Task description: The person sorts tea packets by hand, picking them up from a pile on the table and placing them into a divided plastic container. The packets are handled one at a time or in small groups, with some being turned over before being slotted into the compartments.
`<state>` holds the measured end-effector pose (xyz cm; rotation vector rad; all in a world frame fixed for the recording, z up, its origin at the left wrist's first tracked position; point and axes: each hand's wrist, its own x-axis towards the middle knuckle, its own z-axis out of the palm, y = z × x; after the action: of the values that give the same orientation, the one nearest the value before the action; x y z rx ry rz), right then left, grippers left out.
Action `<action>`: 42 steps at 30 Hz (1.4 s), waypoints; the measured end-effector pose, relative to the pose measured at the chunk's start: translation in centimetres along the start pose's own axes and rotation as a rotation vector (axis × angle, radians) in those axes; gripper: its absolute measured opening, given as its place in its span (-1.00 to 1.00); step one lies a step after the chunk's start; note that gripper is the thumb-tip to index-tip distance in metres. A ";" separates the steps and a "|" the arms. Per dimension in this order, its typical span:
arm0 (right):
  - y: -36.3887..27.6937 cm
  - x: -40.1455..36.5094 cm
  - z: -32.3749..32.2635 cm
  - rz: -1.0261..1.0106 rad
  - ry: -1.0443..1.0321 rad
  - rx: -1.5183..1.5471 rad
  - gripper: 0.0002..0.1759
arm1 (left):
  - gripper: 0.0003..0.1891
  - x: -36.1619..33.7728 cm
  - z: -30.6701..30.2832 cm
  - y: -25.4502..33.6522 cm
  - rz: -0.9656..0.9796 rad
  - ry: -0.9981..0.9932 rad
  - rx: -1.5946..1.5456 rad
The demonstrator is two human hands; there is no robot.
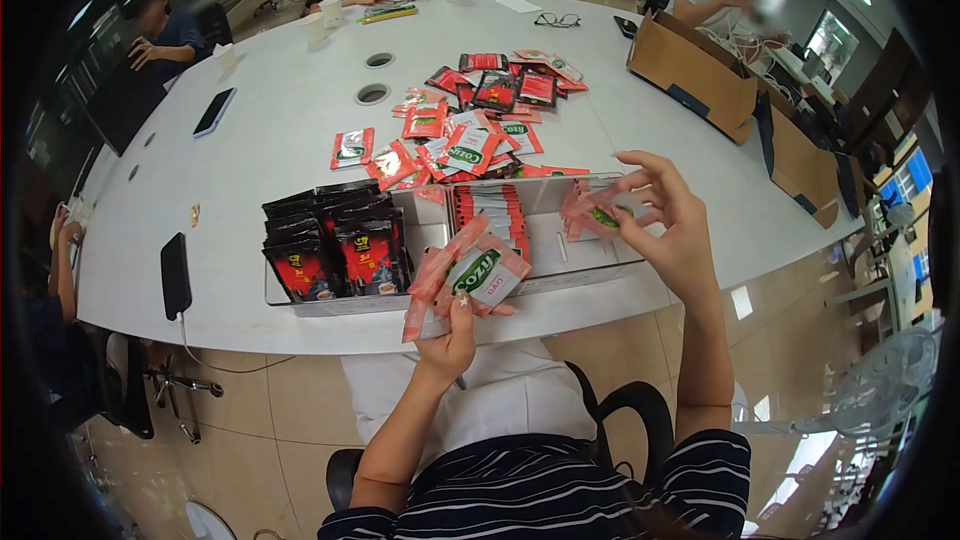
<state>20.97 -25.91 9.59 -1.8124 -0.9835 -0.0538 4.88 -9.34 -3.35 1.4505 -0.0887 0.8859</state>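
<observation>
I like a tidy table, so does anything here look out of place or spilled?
A small orange scrap lies alone near the black phone, like litter. Beyond the organizer, loose packets overlap in a jumble, unlike the black packets standing inside it. I see no spill.

The left hand (448, 345) grips a fanned bunch of Cozy sachets (485, 275) in front of the clear organizer (580, 278). The right hand (670, 225) holds another sachet (608, 215) at its right compartment. Black-and-red packets (340, 258) fill the left side; loose sachets (430, 145) lie heaped on the worktop (280, 130) beyond.
</observation>
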 end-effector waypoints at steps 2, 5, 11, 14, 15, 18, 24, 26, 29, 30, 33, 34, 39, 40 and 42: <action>0.3 -0.2 -0.1 -0.051 -0.081 -0.109 -0.56 | -0.54 0.0 0.1 0.0 -0.065 -0.006 -0.027; 0.8 -0.6 0.1 -0.147 -0.185 -0.240 -0.70 | -0.54 -0.2 0.0 0.0 -0.236 0.000 -0.131; -0.4 -0.1 -0.3 -0.333 -0.223 -0.582 -0.80 | -0.54 0.1 0.2 1.0 -0.188 -0.001 -0.191; -0.5 0.0 -0.3 -0.329 -0.189 -0.502 -0.77 | -0.55 0.0 0.0 0.6 -0.176 -0.007 -0.198; -0.4 0.0 0.0 -0.306 -0.154 -0.417 -0.76 | -0.56 0.0 -0.1 0.6 -0.185 -0.011 -0.206; 0.0 0.2 0.1 -0.326 -0.107 -0.276 -0.74 | -0.59 -0.1 -0.4 0.5 -0.206 -0.023 -0.229; 0.6 0.3 -0.3 -0.333 -0.055 -0.251 -0.76 | -0.65 -0.2 -0.5 0.3 -0.234 -0.033 -0.203; 1.1 0.2 -0.4 -0.319 -0.047 -0.302 -0.79 | -0.69 0.2 0.0 1.0 -0.231 0.004 -0.151; 2.1 0.2 -1.1 -0.213 -0.085 -0.335 -0.81 | -0.64 -0.4 -0.7 0.0 -0.231 -0.064 -0.242; 2.3 0.2 -1.4 -0.130 -0.126 -0.294 -0.78 | -0.64 -0.3 -0.6 0.1 -0.232 -0.058 -0.244; 3.3 0.6 -1.3 -0.015 -0.211 -0.333 -0.69 | -0.63 -0.2 -0.5 0.3 -0.228 -0.049 -0.246; 3.8 0.6 -1.1 -0.001 -0.233 -0.373 -0.66 | -0.63 -0.3 -0.5 0.3 -0.222 -0.049 -0.246; 4.0 0.7 -0.1 -0.176 -0.278 -0.689 -0.61 | -0.62 -0.5 -0.6 0.0 -0.235 -0.045 -0.248; 3.8 0.8 0.2 -0.208 -0.276 -0.689 -0.61 | -0.62 -0.5 -0.6 0.0 -0.231 -0.043 -0.247; 3.4 1.0 0.8 -0.236 -0.298 -0.681 -0.62 | -0.62 -0.5 -0.6 0.1 -0.224 -0.045 -0.239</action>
<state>23.46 -25.15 7.10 -2.3499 -1.5189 -0.3025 4.23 -9.09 -3.63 1.2298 -0.0618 0.6376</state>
